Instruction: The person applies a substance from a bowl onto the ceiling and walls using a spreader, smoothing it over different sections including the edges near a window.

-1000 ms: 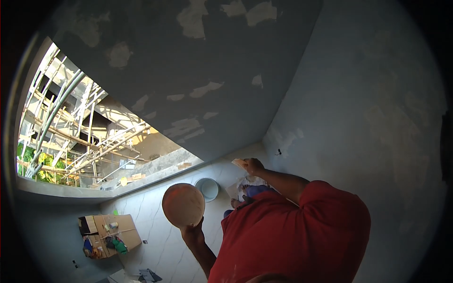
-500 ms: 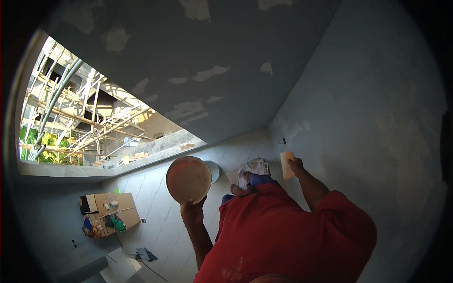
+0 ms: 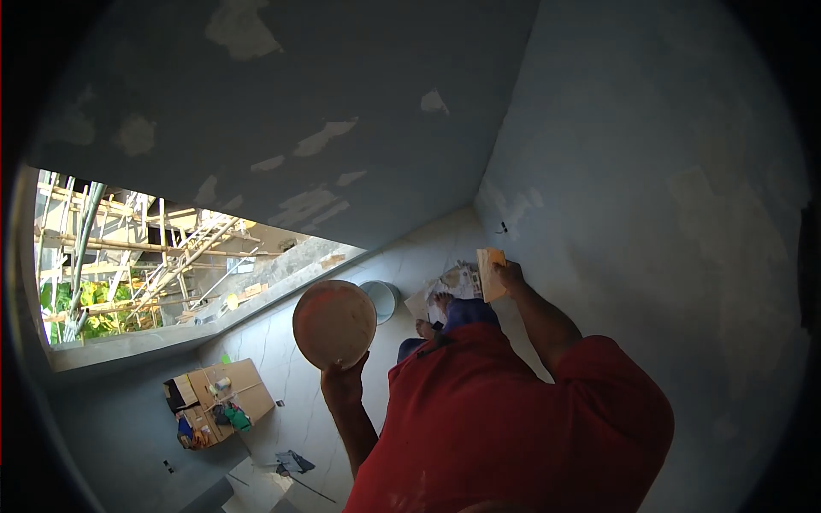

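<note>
My left hand (image 3: pixel 344 383) is closed on the lower rim of a round, shallow pan (image 3: pixel 333 327). The pan has a pale, reddish-tinged inside, and its face is turned toward me. Out to the right, my right hand (image 3: pixel 510 278) grips the edge of a flat, rectangular, orange-tan putty spreader (image 3: pixel 490 274). The spreader stands apart from the grey wall (image 3: pixel 616 256) beside it. Small details of both hands' fingers are dark and hard to make out.
A bucket (image 3: pixel 381 301) stands on the marble-patterned floor (image 3: pixel 316 432), near my feet and a crumpled white sheet (image 3: pixel 457 280). Left, a cardboard box (image 3: pixel 244 385) carries several items. Bamboo scaffolding (image 3: pixel 128 248) shows through the window opening. Pale patches mark the dark ceiling (image 3: pixel 376 51).
My view has turned, so the window and box sit lower in it. The spreader and my right hand appear farther left and slightly higher. Both hands keep their hold.
</note>
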A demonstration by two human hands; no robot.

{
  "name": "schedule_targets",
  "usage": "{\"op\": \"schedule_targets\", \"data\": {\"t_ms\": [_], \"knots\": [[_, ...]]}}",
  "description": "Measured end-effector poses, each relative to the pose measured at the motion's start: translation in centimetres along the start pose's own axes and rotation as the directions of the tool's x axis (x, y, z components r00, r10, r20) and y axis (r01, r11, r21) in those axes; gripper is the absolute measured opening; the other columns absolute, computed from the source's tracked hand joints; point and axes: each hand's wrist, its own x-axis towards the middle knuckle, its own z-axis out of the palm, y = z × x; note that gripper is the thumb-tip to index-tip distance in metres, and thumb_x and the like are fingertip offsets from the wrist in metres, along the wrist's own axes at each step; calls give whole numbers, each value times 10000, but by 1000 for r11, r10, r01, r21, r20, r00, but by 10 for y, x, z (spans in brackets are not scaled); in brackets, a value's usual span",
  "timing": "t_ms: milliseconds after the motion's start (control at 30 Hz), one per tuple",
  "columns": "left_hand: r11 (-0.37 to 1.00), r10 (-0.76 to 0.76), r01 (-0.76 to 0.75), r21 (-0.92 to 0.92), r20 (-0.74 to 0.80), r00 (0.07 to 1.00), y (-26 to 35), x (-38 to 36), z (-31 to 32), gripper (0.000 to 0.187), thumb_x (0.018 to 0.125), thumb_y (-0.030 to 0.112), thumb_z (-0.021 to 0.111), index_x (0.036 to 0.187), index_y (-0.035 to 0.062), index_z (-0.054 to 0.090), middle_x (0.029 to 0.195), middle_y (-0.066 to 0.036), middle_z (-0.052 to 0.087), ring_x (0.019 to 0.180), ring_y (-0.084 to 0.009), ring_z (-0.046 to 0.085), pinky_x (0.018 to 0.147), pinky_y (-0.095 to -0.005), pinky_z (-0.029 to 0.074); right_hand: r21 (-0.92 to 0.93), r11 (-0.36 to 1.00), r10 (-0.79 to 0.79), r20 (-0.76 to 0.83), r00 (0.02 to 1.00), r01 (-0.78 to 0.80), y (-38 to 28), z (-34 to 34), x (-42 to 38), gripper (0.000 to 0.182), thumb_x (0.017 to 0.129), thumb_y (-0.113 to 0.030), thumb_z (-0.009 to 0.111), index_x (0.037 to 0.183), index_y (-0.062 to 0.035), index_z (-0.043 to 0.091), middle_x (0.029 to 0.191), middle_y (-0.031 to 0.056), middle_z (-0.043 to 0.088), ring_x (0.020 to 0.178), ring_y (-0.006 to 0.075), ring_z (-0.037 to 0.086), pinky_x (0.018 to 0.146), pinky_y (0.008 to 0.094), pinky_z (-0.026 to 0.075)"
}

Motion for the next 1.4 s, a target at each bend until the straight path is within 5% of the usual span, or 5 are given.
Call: {"op": "schedule_targets", "data": {"t_ms": [1000,1133,1233,1300,1400], "knots": [[955,9,59,-292,226,974,-35,4,-30,758,725,96,607,1424,-9,333,1337,-252,451,1193,-444,525,874,-575,556,668,711,-30,341,939,-220,-76,51,-72,550,828,-288,775,1267,-68,529,1185,128,624,1107,335,610,966,532,473],[987,153,-137,-88,212,965,-46,-1,-43,717,704,63,551,1380,-41,335,1262,-272,475,1136,-479,551,855,-611,558,540,806,69,323,944,-243,-88,59,-82,541,809,-194,772,1277,-74,528,1176,135,631,1097,337,626,935,530,508],[465,307,-406,787,287,907,-29,-23,-36,604,734,64,775,1286,1,539,1167,-202,625,1031,-382,643,889,-479,555,447,864,103,290,951,-230,-88,62,-79,512,820,-156,763,1272,-75,538,1179,144,635,1077,337,642,918,505,532],[906,-43,92,-413,126,991,-49,-9,-50,711,764,16,692,1412,45,401,1308,-233,510,1132,-416,578,895,-539,552,426,875,121,271,955,-232,-82,64,-72,506,824,-144,761,1273,-71,539,1174,147,638,1071,337,646,912,502,540],[857,-67,193,-478,269,961,-73,19,-83,794,776,-18,610,1478,82,253,1401,-247,386,1200,-456,508,892,-605,543,390,893,136,244,960,-225,-89,64,-79,503,828,-135,760,1275,-62,541,1170,152,641,1068,341,649,908,504,547]]}}
